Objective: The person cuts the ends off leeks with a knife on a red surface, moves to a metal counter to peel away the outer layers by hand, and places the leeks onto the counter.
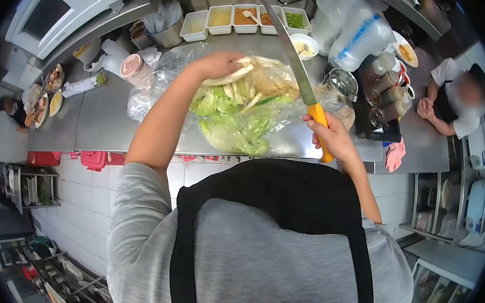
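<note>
My right hand (pixel 333 135) is wrapped around the yellow handle of a large knife (pixel 303 78). The long blade points up and away, over the right end of the vegetables. On the far side of the pile, my left hand (pixel 220 65) is closed over white-stalked spring onions (pixel 243 71); its fingertips are partly hidden. Stringy roots show at the right of the bunch. Beside and below the stalks, green lettuce leaves (pixel 235 130) lie on crumpled clear plastic (pixel 162 78) on the steel counter (pixel 112 124).
White tubs of chopped ingredients (pixel 220 20) line the back, with a small white bowl (pixel 304 46) nearby. At right are bagged plastic (pixel 362 42), a glass jar (pixel 342 85) and a black rack of bottles (pixel 383 97). A person (pixel 460 97) stands at the right end.
</note>
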`<control>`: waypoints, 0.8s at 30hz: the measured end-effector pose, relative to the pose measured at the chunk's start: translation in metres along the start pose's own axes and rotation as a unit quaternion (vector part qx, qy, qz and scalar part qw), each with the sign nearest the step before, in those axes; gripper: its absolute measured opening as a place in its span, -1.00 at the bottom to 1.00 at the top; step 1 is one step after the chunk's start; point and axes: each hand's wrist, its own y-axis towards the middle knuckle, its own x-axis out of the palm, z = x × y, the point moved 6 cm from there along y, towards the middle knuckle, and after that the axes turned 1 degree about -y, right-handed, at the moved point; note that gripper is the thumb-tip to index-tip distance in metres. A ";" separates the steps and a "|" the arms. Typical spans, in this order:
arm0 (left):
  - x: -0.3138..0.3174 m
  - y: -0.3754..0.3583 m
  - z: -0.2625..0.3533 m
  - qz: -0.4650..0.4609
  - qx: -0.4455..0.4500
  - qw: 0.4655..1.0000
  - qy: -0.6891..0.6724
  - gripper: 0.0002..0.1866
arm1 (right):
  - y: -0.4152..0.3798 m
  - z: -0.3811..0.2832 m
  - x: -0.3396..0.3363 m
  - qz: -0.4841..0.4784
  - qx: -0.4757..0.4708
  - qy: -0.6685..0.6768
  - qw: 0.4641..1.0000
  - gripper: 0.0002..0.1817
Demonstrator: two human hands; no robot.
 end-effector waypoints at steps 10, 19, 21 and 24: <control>0.021 -0.061 -0.041 0.312 0.023 0.938 0.150 -0.56 | -0.008 0.026 0.029 -0.001 0.065 -0.080 0.995 -0.74; 0.025 -0.055 -0.056 0.208 -0.028 0.950 0.233 -0.57 | 0.012 0.046 0.042 -0.080 0.162 -0.003 0.984 -0.68; 0.029 -0.052 -0.047 0.227 0.069 0.946 0.221 -0.55 | 0.009 0.045 0.034 -0.047 0.162 -0.036 0.985 -0.68; 0.027 -0.040 -0.052 0.188 0.081 0.966 0.155 -0.53 | 0.007 0.039 0.034 -0.032 0.143 -0.044 0.988 -0.68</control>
